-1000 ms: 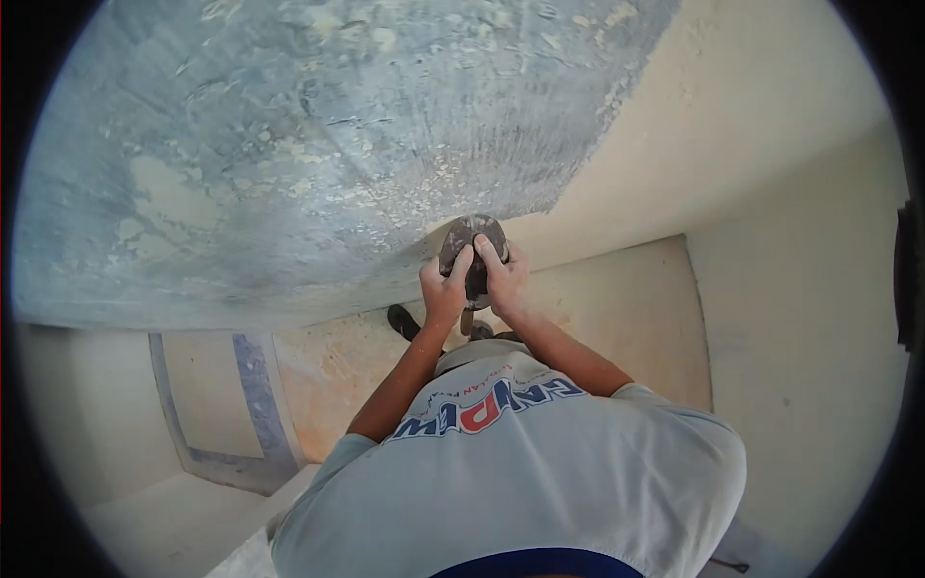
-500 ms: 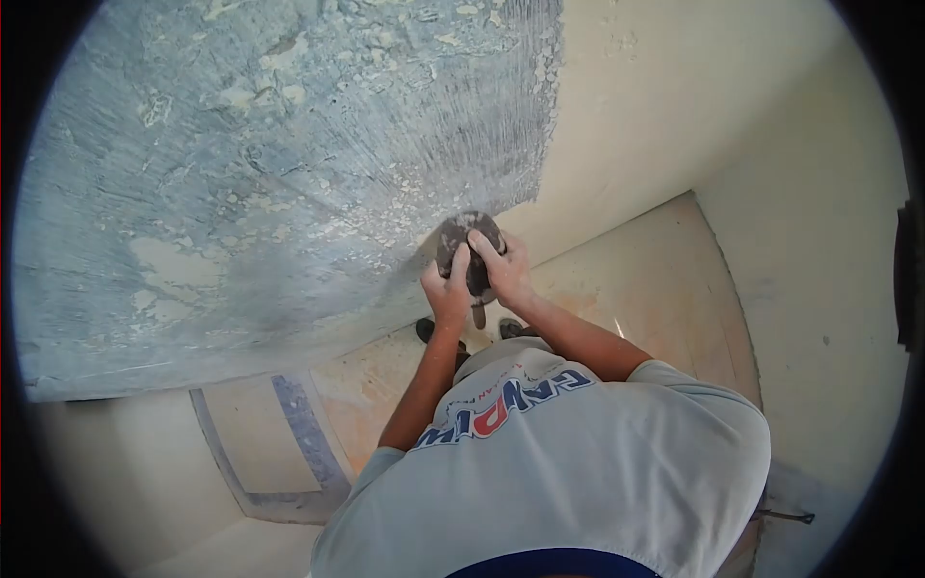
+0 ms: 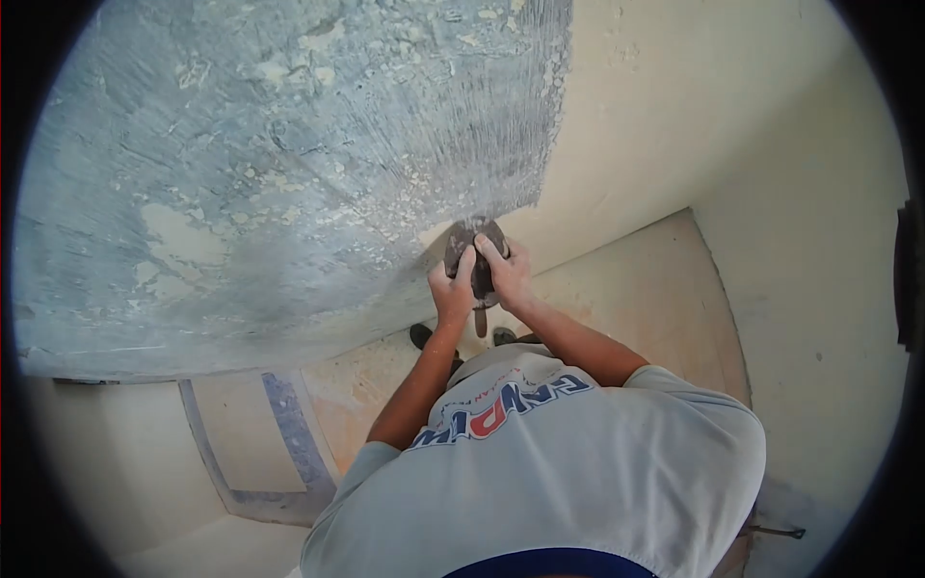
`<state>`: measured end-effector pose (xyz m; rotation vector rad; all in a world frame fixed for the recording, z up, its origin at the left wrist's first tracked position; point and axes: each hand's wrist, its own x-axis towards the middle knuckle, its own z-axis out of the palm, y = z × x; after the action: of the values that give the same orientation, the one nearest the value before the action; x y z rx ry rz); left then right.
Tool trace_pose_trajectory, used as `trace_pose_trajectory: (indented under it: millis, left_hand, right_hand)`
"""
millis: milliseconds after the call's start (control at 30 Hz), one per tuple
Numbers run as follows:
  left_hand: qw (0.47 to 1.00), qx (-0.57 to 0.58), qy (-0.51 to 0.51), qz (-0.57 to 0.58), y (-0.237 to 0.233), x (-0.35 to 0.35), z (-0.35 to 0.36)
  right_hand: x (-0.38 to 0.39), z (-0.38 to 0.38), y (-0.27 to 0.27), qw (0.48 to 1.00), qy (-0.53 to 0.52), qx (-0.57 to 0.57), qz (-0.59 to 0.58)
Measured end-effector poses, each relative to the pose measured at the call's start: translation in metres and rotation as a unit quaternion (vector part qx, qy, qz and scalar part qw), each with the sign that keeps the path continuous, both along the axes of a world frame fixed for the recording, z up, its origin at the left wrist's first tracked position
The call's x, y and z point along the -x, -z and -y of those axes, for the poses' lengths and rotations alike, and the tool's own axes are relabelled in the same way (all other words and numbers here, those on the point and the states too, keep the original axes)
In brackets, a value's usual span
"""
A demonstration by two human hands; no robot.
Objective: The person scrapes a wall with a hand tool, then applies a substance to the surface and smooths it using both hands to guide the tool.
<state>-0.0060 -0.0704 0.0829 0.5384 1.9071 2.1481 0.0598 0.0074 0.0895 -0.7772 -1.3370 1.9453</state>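
A dark oval tool (image 3: 479,275) with a handle pointing down toward me is pressed near the wall, its top edge dusted pale. My left hand (image 3: 453,284) grips its left side, thumb on the back. Round the right side wraps my right hand (image 3: 508,273), its thumb also on the back. Both hands' other fingers are partly hidden. In front stands a wall with a rough grey-blue scraped area (image 3: 318,164); the tool is at this area's lower edge. Smooth cream wall (image 3: 626,125) continues to the right.
Below the wall lies a stained floor (image 3: 617,299), with my dark shoes (image 3: 420,335) on it. At the lower left is a recess with a grey-blue border (image 3: 294,433). A side wall (image 3: 809,318) rises at the right. A thin dark rod (image 3: 776,532) shows at the lower right.
Both hands and the tool have shifted slightly down and right in the view. The camera view has also shifted a little. The grip looks the same.
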Motion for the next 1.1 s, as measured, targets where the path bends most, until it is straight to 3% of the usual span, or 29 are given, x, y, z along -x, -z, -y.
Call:
trace_pose_trajectory:
  millis: [167,267,300,400,500,1100]
  left_hand:
    - [1.000,0.007,0.027,-0.001,-0.040,-0.002,0.001]
    - [0.993,0.051,0.071,0.081,-0.004,-0.001,0.013]
    - [0.993,-0.007,0.050,0.106,0.006,-0.010,0.014]
    - [0.982,0.005,0.006,0.188,0.037,-0.032,0.029]
    - [0.984,0.054,-0.013,0.170,0.036,-0.029,0.031]
    - [0.990,0.010,-0.044,0.130,0.032,-0.014,0.021]
  right_hand:
    - [0.003,-0.013,-0.028,0.999,-0.015,-0.034,-0.033]
    - [-0.004,-0.004,-0.005,0.999,-0.018,-0.020,-0.031]
    - [-0.009,0.002,0.009,0.998,-0.009,-0.059,0.002]
    - [-0.019,0.021,0.028,0.998,-0.024,-0.019,0.057]
    - [-0.015,0.019,0.037,0.995,-0.034,-0.057,0.080]
    - [0.007,0.007,0.044,0.991,-0.039,-0.111,0.065]
